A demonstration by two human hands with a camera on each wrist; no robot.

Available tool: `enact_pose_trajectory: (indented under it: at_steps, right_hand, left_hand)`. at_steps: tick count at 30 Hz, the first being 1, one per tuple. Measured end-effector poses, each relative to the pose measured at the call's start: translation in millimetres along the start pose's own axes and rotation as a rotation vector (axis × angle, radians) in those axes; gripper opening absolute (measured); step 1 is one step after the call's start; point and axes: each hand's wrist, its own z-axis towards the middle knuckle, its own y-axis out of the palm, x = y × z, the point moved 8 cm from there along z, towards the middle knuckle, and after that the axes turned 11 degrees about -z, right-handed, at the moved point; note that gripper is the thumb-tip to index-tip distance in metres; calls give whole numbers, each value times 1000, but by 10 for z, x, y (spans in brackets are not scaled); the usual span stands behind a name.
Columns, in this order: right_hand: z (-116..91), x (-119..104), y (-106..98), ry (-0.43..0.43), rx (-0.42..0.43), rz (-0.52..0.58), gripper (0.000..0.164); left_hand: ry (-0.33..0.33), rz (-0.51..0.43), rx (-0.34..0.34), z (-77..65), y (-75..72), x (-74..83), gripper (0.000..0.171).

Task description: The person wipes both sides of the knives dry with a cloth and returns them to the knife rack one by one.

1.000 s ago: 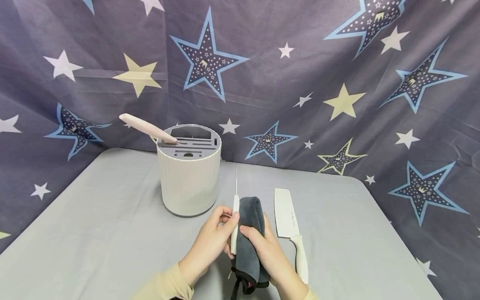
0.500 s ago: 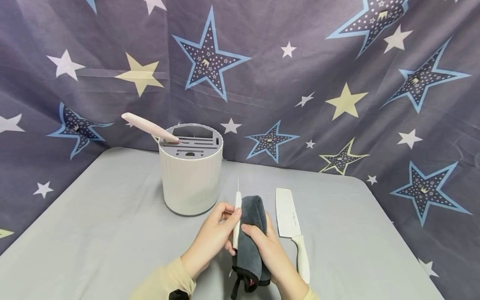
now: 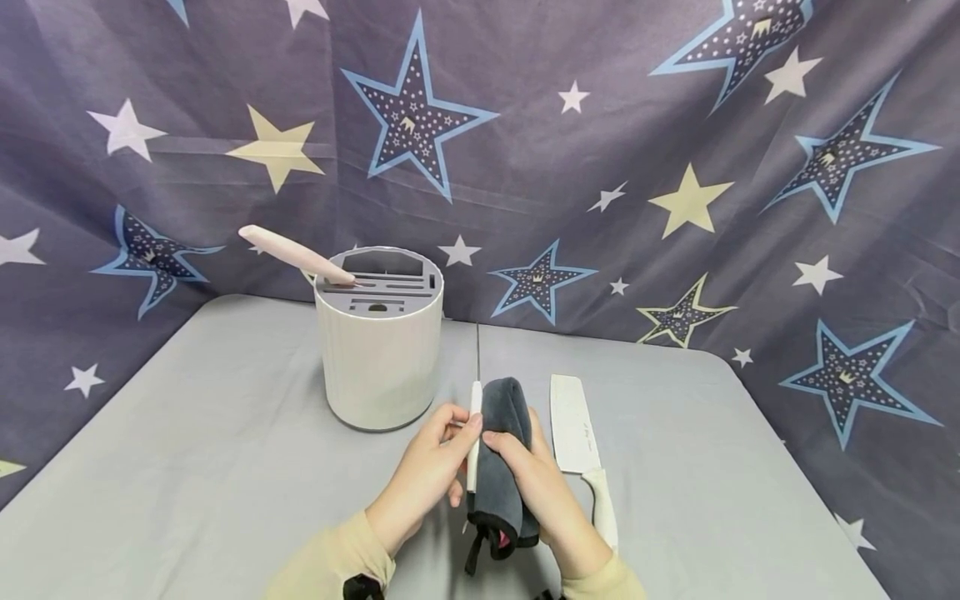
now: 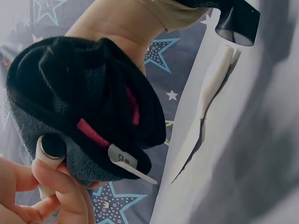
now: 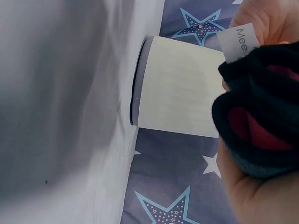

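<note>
Left hand (image 3: 427, 467) pinches knife (image 3: 472, 468); right hand (image 3: 546, 496) grips cloth (image 3: 501, 487) beside it. Slack pinch: knife could twist, cut right hand. Wide swing could bump cleaver (image 3: 575, 432) beside right hand.

White-handled knife (image 3: 472, 468) beside folded grey cloth (image 3: 498, 492)
</note>
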Motion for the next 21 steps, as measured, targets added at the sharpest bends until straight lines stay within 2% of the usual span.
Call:
enact_pose_trajectory:
  at_steps: [16, 21]
  right_hand:
    - [150, -34, -87, 1, 69, 3, 53]
    - [205, -32, -132, 10, 92, 9, 57]
  left_hand:
    - [24, 24, -9, -27, 28, 1, 33]
    - [12, 24, -19, -48, 53, -23, 34]
